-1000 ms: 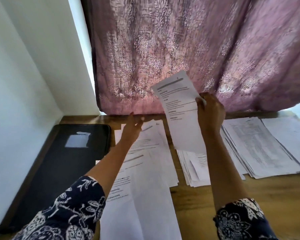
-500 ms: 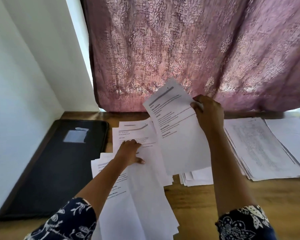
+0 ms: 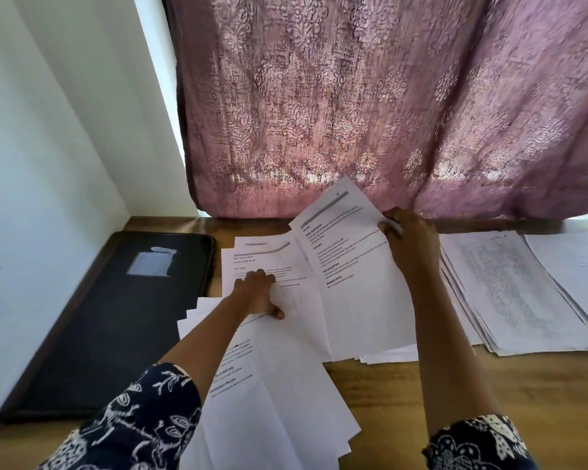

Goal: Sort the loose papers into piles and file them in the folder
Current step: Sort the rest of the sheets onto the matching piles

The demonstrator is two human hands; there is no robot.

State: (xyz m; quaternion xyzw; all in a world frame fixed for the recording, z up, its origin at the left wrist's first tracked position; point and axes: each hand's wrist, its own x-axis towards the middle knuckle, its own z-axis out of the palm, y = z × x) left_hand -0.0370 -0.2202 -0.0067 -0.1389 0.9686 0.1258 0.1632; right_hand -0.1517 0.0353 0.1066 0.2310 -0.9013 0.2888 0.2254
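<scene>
Fingers (image 3: 389, 228) of the right hand (image 3: 409, 244) pinch a sheet (image 3: 357, 293) at centre; left hand (image 3: 257, 295) presses the fanned pile (image 3: 286, 385), which could slip.

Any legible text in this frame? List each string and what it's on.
"5": top of the held sheet, gripped by the right hand.
"TASK GOAL", "TASK DESCRIPTION": headings on it, faint.
"REQUIRED PROPS": near sheet, faint.
Body text, right pile, folder label: too blurred to read.
</scene>
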